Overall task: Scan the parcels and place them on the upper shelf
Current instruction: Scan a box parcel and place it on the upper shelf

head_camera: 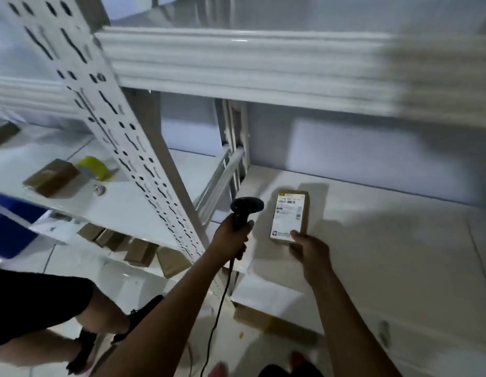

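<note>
Right hand (308,251) pinches the near end of a brown parcel (291,217) over the white shelf board (386,254), right of the perforated upright (119,126). Left hand (231,239) grips a black corded scanner (246,208) between upright and parcel. The parcel's white label (287,213) is too blurred to read.

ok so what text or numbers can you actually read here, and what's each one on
Nothing legible.
white label on the parcel held by the right hand: printed lines and barcodes, all too blurred to read
scanner in the left hand: no marking visible
brown box on the left shelf: no text visible
</note>
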